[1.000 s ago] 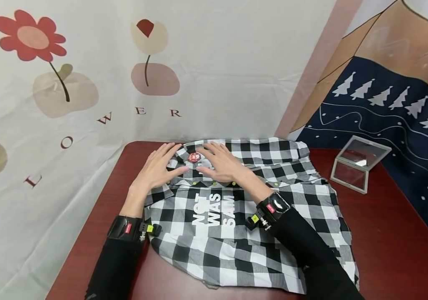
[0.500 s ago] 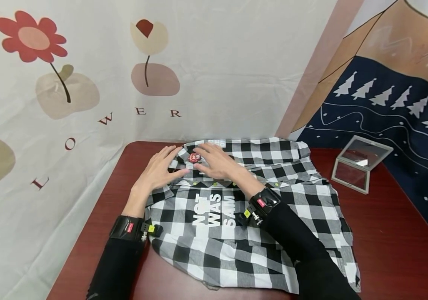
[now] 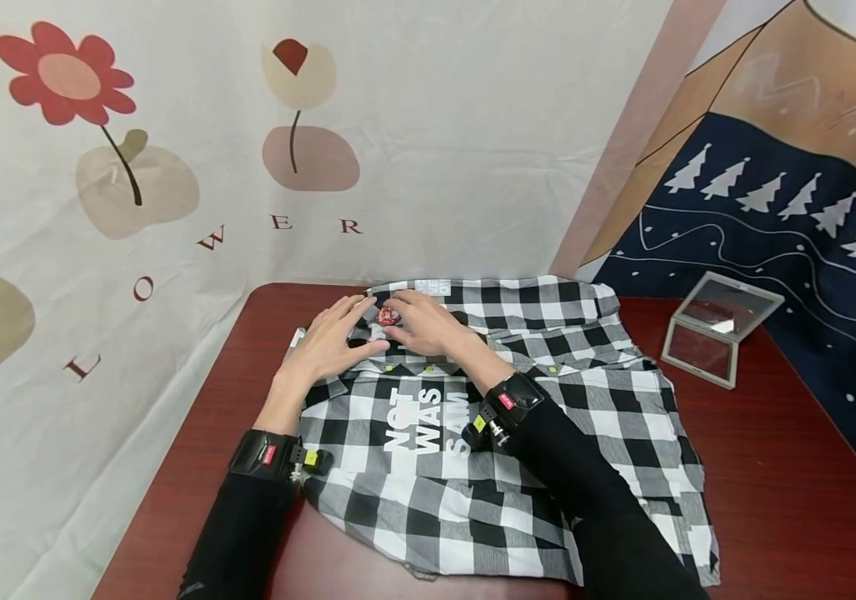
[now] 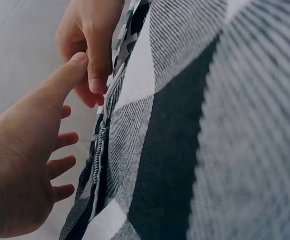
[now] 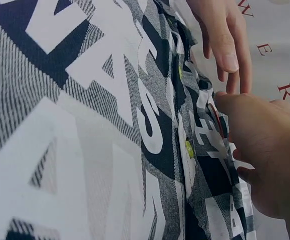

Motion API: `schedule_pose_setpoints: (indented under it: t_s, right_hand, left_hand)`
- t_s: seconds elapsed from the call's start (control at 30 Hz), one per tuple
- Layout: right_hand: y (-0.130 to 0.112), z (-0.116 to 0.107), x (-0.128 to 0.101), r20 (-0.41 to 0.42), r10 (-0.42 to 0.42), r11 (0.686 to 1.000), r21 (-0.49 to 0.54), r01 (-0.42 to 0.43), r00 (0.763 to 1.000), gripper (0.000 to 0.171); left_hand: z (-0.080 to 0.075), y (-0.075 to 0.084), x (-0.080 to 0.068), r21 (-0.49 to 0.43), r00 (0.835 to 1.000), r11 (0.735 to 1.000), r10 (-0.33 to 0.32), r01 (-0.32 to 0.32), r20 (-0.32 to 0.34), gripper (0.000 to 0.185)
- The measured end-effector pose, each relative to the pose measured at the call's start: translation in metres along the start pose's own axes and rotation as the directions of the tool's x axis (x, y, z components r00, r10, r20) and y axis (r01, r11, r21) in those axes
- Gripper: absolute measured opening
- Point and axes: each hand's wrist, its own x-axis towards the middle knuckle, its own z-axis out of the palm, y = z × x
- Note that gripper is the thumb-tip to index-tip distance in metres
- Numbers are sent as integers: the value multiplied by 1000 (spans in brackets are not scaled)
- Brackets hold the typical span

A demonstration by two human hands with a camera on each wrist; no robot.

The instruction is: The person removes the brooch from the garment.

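A black-and-white checked shirt [image 3: 608, 400] lies spread on the table, with white lettering and a row of small yellow-green buttons. My left hand [image 3: 333, 340] is over its far left part, fingers extended and thumb pointing right. Beside it my right hand [image 3: 423, 323] hovers over the cloth, fingers extended to the left. Between the two hands shows a round red badge [image 3: 387, 317] on the shirt. In the left wrist view the left hand's fingers [image 4: 62, 167] are spread, with nothing held. The right wrist view shows the right hand [image 5: 265, 135] close above the shirt's fabric.
A small open square case [image 3: 720, 327] with a clear lid stands on the right side of the dark red table [image 3: 795, 467]. Behind the table hangs a pale flower-printed cloth [image 3: 458, 150], and a dark blue cloth with white trees [image 3: 765, 225] is at the right.
The left hand has shifted slightly right, and the right hand slightly left, so they are closer together. A white printed patch at the shirt's far edge has come into view. The shirt stays put.
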Motion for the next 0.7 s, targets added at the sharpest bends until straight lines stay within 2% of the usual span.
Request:
schedule_pose_setpoints:
  t_s: [0.37, 0.43, 0.7]
  right_hand:
    - [6, 10, 10, -37, 4, 1000, 21, -3, 999, 47]
    - [-2, 4, 7, -30, 14, 1000, 13, -14, 999, 44]
    - [-1, 7, 10, -24, 38, 999, -27, -39, 999, 43]
  left_hand:
    - [-2, 2, 0, -5, 1000, 1000, 2, -2, 3, 92]
    - [-2, 2, 0, -8, 1000, 1000, 3, -3, 1, 92]
    - [-2, 0, 0, -21, 1000, 1000, 2, -2, 0, 91]
